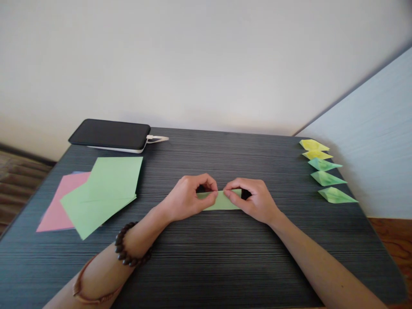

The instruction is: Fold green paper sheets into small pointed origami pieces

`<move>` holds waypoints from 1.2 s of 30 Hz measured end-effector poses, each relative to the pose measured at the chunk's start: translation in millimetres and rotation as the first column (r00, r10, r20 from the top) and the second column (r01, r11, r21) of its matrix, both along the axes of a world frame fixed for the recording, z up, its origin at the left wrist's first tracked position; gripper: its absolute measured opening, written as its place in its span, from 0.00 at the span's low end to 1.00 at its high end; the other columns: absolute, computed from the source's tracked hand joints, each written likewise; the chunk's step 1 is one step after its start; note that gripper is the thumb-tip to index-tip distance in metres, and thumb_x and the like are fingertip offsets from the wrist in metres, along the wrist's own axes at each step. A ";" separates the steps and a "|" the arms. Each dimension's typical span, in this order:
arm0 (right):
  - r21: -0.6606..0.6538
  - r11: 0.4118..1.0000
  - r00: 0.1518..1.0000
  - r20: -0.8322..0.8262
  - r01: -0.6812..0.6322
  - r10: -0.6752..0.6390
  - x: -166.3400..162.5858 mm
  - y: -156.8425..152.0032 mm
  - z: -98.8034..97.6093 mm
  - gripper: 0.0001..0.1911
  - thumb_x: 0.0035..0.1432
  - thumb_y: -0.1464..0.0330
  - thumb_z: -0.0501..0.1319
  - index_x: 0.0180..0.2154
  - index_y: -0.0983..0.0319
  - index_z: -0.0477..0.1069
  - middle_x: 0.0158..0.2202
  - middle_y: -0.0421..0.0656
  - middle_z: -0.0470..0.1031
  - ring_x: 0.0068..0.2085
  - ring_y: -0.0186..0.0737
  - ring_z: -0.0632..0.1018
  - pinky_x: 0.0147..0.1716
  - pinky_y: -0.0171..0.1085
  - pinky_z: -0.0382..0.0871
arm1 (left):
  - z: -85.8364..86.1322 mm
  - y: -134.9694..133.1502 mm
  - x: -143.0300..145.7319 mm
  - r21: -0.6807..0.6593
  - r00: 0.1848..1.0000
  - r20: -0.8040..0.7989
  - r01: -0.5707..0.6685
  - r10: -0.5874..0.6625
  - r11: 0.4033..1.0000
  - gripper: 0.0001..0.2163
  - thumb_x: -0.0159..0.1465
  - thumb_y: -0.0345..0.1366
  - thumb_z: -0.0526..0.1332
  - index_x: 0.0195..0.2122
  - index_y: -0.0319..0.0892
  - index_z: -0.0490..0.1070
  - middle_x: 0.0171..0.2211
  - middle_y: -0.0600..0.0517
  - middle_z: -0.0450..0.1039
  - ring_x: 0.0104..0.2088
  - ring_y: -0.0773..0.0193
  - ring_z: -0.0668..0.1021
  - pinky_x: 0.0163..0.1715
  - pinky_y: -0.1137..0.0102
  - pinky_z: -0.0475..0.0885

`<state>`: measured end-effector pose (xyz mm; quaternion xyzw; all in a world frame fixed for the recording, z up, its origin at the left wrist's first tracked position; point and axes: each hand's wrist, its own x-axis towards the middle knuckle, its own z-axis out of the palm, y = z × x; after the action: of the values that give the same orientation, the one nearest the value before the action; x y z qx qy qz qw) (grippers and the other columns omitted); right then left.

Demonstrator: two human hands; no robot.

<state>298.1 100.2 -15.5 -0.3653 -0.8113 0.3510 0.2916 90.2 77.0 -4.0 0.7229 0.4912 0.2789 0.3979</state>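
A light green paper strip [222, 202], folded narrow, lies on the dark striped table [206, 257] in the middle. My left hand [188, 198] pinches its left end, fingers curled over the upper edge. My right hand [254, 199] pinches the right end the same way. The two thumbs nearly meet over the strip's middle. A dark bead bracelet [128, 251] circles my left wrist.
Loose green sheets [106, 193] overlap a pink sheet [61, 206] at the left. A black phone [111, 134] with a white cable lies at the back left. Several folded yellow and green paper shapes [325, 176] line the right edge beside a pale wall.
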 end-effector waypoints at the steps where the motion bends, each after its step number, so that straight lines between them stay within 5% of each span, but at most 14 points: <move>1: 0.009 1.000 1.000 0.002 -0.011 0.010 -0.7 -0.4 -0.3 0.04 0.57 0.69 0.60 0.32 0.61 0.73 0.29 0.38 0.77 0.29 0.31 0.76 0.32 0.32 0.65 | -0.9 -0.3 0.7 0.001 1.000 0.005 0.005 -0.005 1.000 0.03 0.58 0.31 0.58 0.31 0.40 0.71 0.29 0.56 0.73 0.28 0.71 0.72 0.29 0.76 0.65; 10: 0.001 1.000 1.000 0.019 -0.023 0.023 -0.3 -1.5 0.1 0.03 0.56 0.70 0.60 0.32 0.61 0.73 0.28 0.38 0.76 0.28 0.31 0.74 0.30 0.31 0.64 | -2.8 -1.1 0.7 0.000 1.000 -0.016 0.013 -0.013 1.000 0.03 0.56 0.29 0.58 0.30 0.40 0.70 0.28 0.57 0.73 0.27 0.72 0.72 0.29 0.77 0.66; 22: -0.072 0.991 0.990 -0.079 0.109 -0.115 8.3 2.9 -2.3 0.04 0.54 0.72 0.59 0.28 0.61 0.71 0.25 0.36 0.74 0.27 0.31 0.73 0.29 0.31 0.64 | 2.9 4.4 -7.2 -0.054 0.999 -0.047 -0.023 0.021 0.998 0.02 0.55 0.30 0.58 0.27 0.39 0.69 0.23 0.57 0.69 0.22 0.73 0.66 0.23 0.76 0.61; 29: -0.005 0.989 0.989 0.026 0.148 -0.148 7.8 5.1 -2.2 0.04 0.52 0.73 0.59 0.27 0.61 0.71 0.25 0.37 0.74 0.28 0.33 0.73 0.32 0.34 0.64 | 1.4 2.8 -9.9 0.069 0.996 -0.087 -0.018 0.024 0.997 0.05 0.59 0.30 0.56 0.34 0.40 0.69 0.29 0.55 0.72 0.23 0.72 0.68 0.24 0.74 0.64; 36: 0.106 0.993 0.979 0.186 0.060 -0.079 0.9 4.8 -3.1 0.05 0.57 0.67 0.60 0.32 0.59 0.74 0.31 0.38 0.78 0.31 0.35 0.74 0.37 0.38 0.61 | -9.3 5.8 -5.7 0.290 0.983 -0.163 0.127 -0.081 0.948 0.07 0.64 0.35 0.57 0.42 0.43 0.72 0.40 0.51 0.74 0.42 0.63 0.73 0.46 0.65 0.67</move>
<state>299.0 105.0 -18.6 -0.4106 -0.8386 0.2633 0.2428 84.6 82.8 -13.4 0.8186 0.4328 0.2739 0.2601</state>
